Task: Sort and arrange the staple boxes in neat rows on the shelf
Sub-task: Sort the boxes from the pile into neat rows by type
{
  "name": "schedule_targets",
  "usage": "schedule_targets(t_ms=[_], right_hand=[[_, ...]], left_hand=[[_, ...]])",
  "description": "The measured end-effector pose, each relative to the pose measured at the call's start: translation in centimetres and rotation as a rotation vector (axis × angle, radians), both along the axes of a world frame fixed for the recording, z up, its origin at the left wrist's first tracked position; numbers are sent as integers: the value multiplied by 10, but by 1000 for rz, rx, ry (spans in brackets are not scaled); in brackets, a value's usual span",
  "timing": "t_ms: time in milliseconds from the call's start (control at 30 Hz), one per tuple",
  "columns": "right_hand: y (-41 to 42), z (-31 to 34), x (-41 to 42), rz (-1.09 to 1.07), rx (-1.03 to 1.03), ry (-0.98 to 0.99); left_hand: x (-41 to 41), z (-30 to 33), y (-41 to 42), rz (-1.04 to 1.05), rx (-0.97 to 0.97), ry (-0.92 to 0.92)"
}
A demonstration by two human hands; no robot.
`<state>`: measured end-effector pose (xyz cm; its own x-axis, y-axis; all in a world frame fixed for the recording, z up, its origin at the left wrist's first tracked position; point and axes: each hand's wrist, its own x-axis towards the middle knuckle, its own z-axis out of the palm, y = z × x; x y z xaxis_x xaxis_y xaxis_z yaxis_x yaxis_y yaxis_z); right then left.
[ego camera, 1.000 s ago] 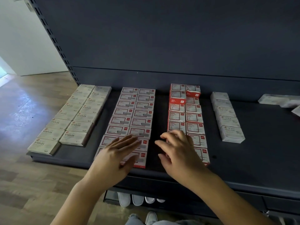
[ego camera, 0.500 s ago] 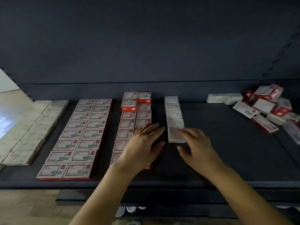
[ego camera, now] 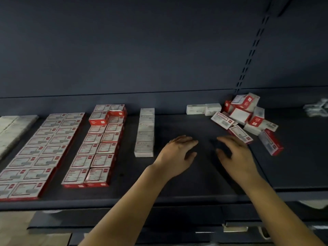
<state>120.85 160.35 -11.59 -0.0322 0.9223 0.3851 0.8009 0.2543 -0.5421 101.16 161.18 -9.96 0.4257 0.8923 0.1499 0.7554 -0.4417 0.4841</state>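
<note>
Far left edge of the frame, a block of pale boxes (ego camera: 12, 128) lies flat on the dark shelf (ego camera: 186, 178), cut off by the border. Next to it, a double row of red-and-white staple boxes (ego camera: 40, 148) runs from the back wall down toward the lower left, neat and tight. Just right of that, a second double row (ego camera: 99, 144) lines up the same way, with two red boxes (ego camera: 108, 115) stacked on top at its far end. Centre of the frame, a single file of white boxes (ego camera: 144, 132) runs straight back, standing apart from the red rows.

Now the hands, both over bare shelf in the middle. The left hand (ego camera: 177, 153) hovers just right of the white file, fingers stretched forward and relaxed, grip open, holding nothing. The right hand (ego camera: 234, 153) sits beside it, fingers loosely spread and a touch curved, grip open too. Its fingertips are near the closest box of the loose pile.

Upper right, that jumbled heap of red-and-white boxes (ego camera: 248, 119) lies tilted every which way, with two white boxes (ego camera: 204, 109) side by side against the back wall just left of it. At the far right edge, a blurred pale bundle (ego camera: 316, 107), too smeared to identify.
</note>
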Motion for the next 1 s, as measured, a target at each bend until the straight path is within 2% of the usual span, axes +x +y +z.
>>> schedule_targets(t_ms=[100, 200, 333, 667, 800, 900, 1000], right_hand=[[16, 3, 26, -101, 8, 18], [30, 9, 41, -182, -120, -34], [36, 8, 50, -189, -277, -155], [43, -10, 70, -196, -232, -127], [39, -7, 72, -188, -166, -8], [27, 0, 62, -69, -35, 89], [13, 8, 44, 53, -77, 220]], left_hand=[[19, 0, 6, -6, 10, 19], [29, 6, 12, 33, 8, 47], [32, 6, 10, 54, 20, 54], [31, -4, 5, 94, 9, 108], [27, -5, -1, 118, 2, 12], [21, -1, -6, 160, -8, -132], [16, 6, -12, 212, -9, -259]])
